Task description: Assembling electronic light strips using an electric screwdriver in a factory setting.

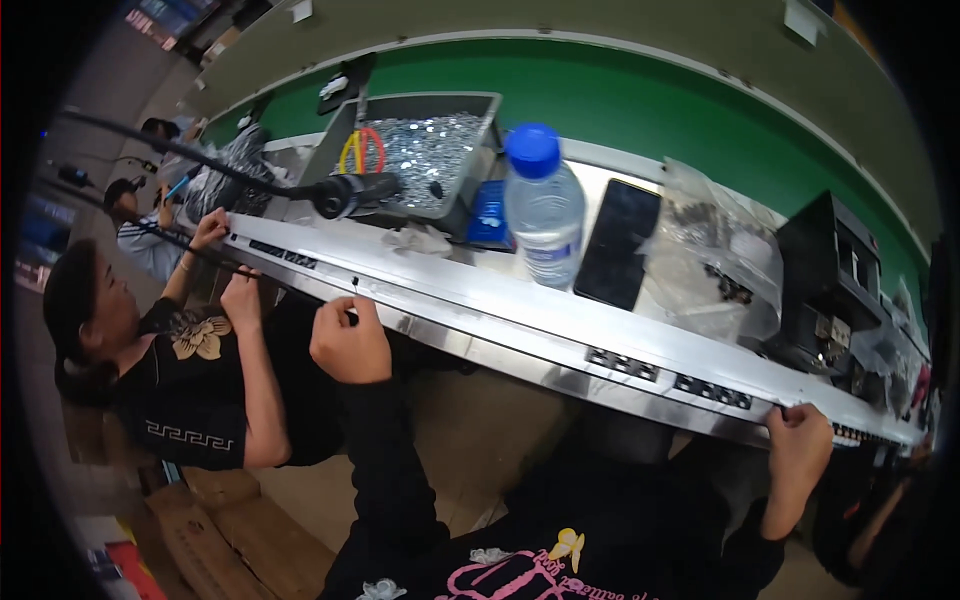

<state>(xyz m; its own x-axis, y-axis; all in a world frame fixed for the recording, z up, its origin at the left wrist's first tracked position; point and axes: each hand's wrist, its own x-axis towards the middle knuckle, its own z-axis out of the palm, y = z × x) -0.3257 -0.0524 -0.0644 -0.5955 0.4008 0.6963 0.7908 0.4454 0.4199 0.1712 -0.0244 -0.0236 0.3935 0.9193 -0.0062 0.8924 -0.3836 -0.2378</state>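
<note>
Currently, long pale strip (520, 315): slants from nearly 10 o'clock to nearly 4 o'clock.
Left hand (352, 340): between 8 and 9 o'clock, forearm rising steeply, fingers curled, thumb toward index; whether they grip anything, I cannot tell.
Right hand (800, 445): at 4 o'clock, thumb and fingertips gathered at the strip's edge; hold unclear.
Black square inserts (712, 392): toward 4 o'clock, in the strip.

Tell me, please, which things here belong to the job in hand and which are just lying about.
Apparently the job: long metal strip, with left hand and right hand at its near edge; black squares along it; probably the loose metal bits.

Apparently just lying about: water bottle; phone.
</note>
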